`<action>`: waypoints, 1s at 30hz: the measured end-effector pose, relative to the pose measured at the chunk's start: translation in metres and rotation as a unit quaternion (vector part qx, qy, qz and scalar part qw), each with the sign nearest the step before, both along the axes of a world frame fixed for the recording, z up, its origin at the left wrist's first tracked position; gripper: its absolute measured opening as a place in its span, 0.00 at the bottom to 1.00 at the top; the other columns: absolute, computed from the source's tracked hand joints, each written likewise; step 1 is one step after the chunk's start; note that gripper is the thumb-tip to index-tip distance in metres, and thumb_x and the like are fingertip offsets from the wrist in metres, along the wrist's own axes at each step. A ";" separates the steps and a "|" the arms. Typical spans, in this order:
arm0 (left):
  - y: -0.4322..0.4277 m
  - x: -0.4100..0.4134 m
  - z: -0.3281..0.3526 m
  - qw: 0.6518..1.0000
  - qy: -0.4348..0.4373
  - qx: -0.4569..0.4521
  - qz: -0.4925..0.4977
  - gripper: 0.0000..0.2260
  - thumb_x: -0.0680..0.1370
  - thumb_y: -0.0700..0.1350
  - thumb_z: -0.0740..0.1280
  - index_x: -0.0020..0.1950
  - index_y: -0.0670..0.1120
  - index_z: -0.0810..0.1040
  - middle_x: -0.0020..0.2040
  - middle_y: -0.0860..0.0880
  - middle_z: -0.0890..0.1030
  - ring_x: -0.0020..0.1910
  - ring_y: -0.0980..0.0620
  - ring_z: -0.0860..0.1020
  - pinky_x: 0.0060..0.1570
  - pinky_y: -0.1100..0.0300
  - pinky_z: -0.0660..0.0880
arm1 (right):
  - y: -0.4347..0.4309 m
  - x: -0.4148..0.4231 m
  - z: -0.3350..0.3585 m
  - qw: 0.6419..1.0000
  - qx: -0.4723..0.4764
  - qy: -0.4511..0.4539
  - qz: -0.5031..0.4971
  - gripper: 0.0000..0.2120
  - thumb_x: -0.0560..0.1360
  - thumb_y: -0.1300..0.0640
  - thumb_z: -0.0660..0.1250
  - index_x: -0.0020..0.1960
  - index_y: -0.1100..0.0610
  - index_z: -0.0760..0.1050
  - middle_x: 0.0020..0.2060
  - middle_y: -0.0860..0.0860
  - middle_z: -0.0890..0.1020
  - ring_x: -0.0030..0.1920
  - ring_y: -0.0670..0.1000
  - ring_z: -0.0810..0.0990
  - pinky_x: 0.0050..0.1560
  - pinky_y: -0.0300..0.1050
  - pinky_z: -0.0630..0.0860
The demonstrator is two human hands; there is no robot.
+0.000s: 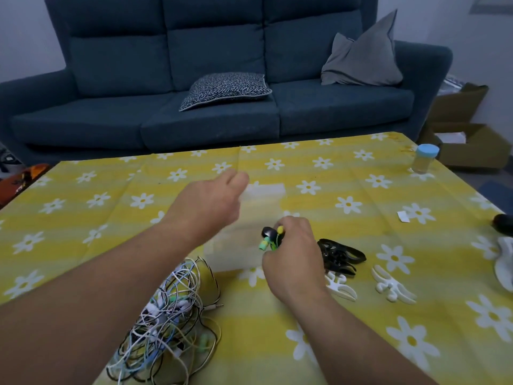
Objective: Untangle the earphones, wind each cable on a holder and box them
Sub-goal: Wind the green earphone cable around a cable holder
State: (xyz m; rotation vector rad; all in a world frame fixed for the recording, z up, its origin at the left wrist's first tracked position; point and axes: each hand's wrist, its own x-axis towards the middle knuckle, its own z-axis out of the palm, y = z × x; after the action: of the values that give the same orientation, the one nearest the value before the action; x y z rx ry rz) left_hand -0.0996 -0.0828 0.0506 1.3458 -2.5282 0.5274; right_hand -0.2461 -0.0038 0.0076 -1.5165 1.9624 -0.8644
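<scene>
My right hand (pixel 291 251) grips a black holder wound with a green earphone cable (pixel 270 237), its green and yellow buds sticking out, just above the near right side of a clear plastic box (pixel 238 245). My left hand (pixel 213 201) reaches over the box with curled fingers touching its raised translucent lid (pixel 266 190); what the fingers do is blurred. A tangle of white, black, blue and green earphone cables (pixel 169 323) lies at the front. Black holders (pixel 338 255) and two white holders (pixel 340 286) (pixel 392 286) lie to the right.
A jar with a blue lid (pixel 424 159) stands at the table's far right corner. A white paper scrap (pixel 404 216), a dark object (pixel 503 223) and a white object (pixel 505 262) sit at the right edge. Behind the table is a blue sofa (pixel 222 79).
</scene>
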 end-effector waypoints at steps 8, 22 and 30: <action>-0.053 0.024 -0.016 0.987 0.080 0.019 0.136 0.14 0.78 0.35 0.64 0.63 0.45 0.75 0.67 0.46 0.69 0.61 0.42 0.71 0.52 0.47 0.74 | -0.002 0.000 -0.003 0.997 0.058 -0.015 0.057 0.15 0.72 0.66 0.62 0.54 0.51 0.69 0.52 0.46 0.71 0.45 0.51 0.71 0.43 0.44 0.67; -0.038 0.034 -0.072 0.903 0.151 0.359 0.182 0.32 0.82 0.55 0.60 0.80 0.44 0.51 0.81 0.48 0.46 0.80 0.50 0.50 0.75 0.57 0.53 | 0.001 -0.003 -0.004 0.995 0.072 -0.025 0.066 0.16 0.72 0.65 0.64 0.55 0.50 0.71 0.52 0.47 0.73 0.44 0.51 0.73 0.38 0.43 0.66; 0.007 0.043 -0.044 0.808 0.501 0.232 0.205 0.13 0.81 0.43 0.63 0.64 0.52 0.77 0.68 0.51 0.76 0.69 0.46 0.72 0.63 0.50 0.72 | -0.010 0.018 0.003 0.995 0.034 -0.097 0.001 0.14 0.71 0.58 0.68 0.55 0.50 0.75 0.54 0.52 0.70 0.39 0.52 0.77 0.34 0.42 0.69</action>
State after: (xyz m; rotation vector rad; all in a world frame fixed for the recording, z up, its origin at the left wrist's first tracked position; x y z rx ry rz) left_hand -0.0563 -0.0754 0.0062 1.6964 -1.4975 -0.6663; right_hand -0.2278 -0.0137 0.0109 -1.3424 1.8297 -0.8984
